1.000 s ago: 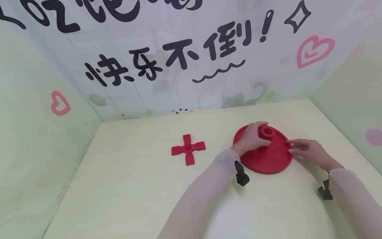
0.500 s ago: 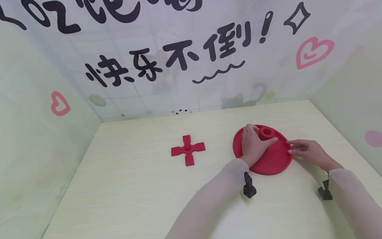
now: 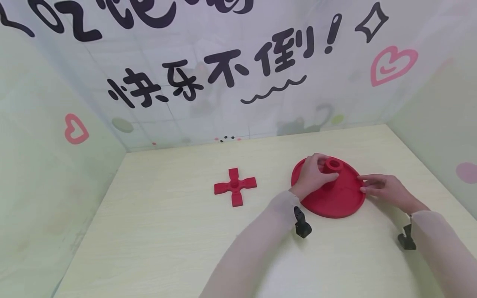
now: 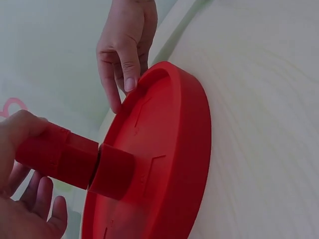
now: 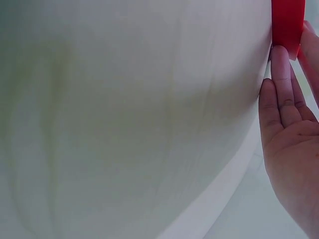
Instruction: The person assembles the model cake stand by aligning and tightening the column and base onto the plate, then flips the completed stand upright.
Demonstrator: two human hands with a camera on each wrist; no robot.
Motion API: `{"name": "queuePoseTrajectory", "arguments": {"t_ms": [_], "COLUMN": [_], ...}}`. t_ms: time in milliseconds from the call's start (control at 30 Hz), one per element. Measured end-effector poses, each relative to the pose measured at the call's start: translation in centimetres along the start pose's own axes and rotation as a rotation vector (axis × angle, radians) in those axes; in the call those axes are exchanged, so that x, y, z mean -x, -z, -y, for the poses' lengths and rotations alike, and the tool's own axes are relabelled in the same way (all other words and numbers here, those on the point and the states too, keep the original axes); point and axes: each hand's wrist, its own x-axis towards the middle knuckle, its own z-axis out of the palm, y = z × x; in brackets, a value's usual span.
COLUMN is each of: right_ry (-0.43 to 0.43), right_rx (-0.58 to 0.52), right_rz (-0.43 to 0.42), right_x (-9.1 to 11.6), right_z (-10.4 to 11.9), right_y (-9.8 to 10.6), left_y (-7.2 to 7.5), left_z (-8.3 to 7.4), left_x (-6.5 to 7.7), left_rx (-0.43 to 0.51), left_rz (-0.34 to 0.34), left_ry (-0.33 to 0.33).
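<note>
A red round plate (image 3: 335, 205) with a raised rim lies on the table at the right, and a short round stub (image 4: 115, 172) stands up from its middle. On top of that stub is a red hollow cylinder (image 4: 75, 158), upright, with a thin dark seam at the joint in the left wrist view. My left hand (image 3: 312, 176) grips this cylinder between thumb and fingers. At the plate's right edge, my right hand (image 3: 389, 191) pinches the rim. The right wrist view catches just a piece of the red rim (image 5: 288, 30) by the fingertips.
A red cross-shaped part (image 3: 235, 186) with a small central peg lies left of the plate on the pale wooden table (image 3: 167, 231). Printed wall sheets (image 3: 179, 120) enclose the table at the back and both sides.
The left hand turned clockwise round the cylinder half a second ago, its thumb swinging away, then turned back to grip it. The right hand has stayed at the rim.
</note>
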Motion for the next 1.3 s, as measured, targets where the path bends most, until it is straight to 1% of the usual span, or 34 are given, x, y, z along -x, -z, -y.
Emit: {"name": "queuePoseTrajectory", "arguments": {"t_ms": [67,133,233,300,333,467,533,600,633,667,733,867,967,1033,1100,1133,1200,1233,1300], "right_ry": [-0.002,-0.011,-0.021,-0.020,-0.019,-0.007,0.001,0.006,0.007,0.005,0.002,-0.011,-0.017,-0.018,-0.019,-0.018,-0.018,-0.018,-0.019], "right_rx": [-0.001,0.000,0.000,0.003,0.003,0.003,0.004,0.010,0.010,0.008,0.010,0.018,0.025,0.019,0.013,0.010,0.004,0.002,0.001], "right_rz": [0.001,0.003,0.005,0.004,0.003,0.001,0.001,0.000,0.000,0.000,0.000,0.000,-0.001,0.004,0.007,0.008,0.010,0.010,0.010], "right_x": [0.0,0.0,0.0,0.0,0.0,-0.1,-0.1,-0.1,-0.1,-0.1,-0.1,-0.1,0.0,0.0,0.0,0.0,0.0,0.0,0.0], "right_z": [0.0,0.0,0.0,0.0,0.0,0.0,0.0,-0.1,-0.1,-0.1,-0.2,-0.2,-0.1,0.0,0.0,0.0,0.0,0.0,0.0], "right_y": [0.0,0.0,0.0,0.0,0.1,0.1,0.1,0.1,0.1,0.1,0.1,0.2,0.3,0.3,0.2,0.2,0.1,0.0,-0.1], "left_y": [0.3,0.5,0.2,-0.3,-0.7,-2.1,-2.7,-3.0,-3.1,-3.0,-2.8,-1.9,-1.1,-0.7,-0.3,-0.2,-0.3,-0.4,-0.9], "left_z": [-0.2,-0.3,-0.5,-0.5,-0.5,-0.6,-0.7,-0.8,-0.9,-1.0,-1.1,-1.1,-1.0,-0.9,-0.9,-0.9,-0.9,-0.9,-0.8], "left_x": [-0.1,-0.1,0.1,0.3,0.4,0.7,0.7,0.6,0.5,0.5,0.5,0.4,0.2,0.1,0.0,0.0,0.1,0.2,0.5], "left_rx": [0.001,-0.021,-0.075,-0.121,-0.143,-0.191,-0.198,-0.198,-0.202,-0.196,-0.182,-0.136,-0.111,-0.092,-0.096,-0.107,-0.138,-0.151,-0.178], "left_rz": [0.034,0.054,0.035,-0.011,-0.047,-0.229,-0.307,-0.346,-0.351,-0.346,-0.311,-0.187,-0.088,-0.034,0.009,0.021,0.017,0.000,-0.065], "left_ry": [0.012,0.022,0.030,0.029,0.028,0.034,0.038,0.040,0.041,0.042,0.043,0.032,0.007,-0.005,-0.009,-0.005,0.007,0.014,0.022]}}
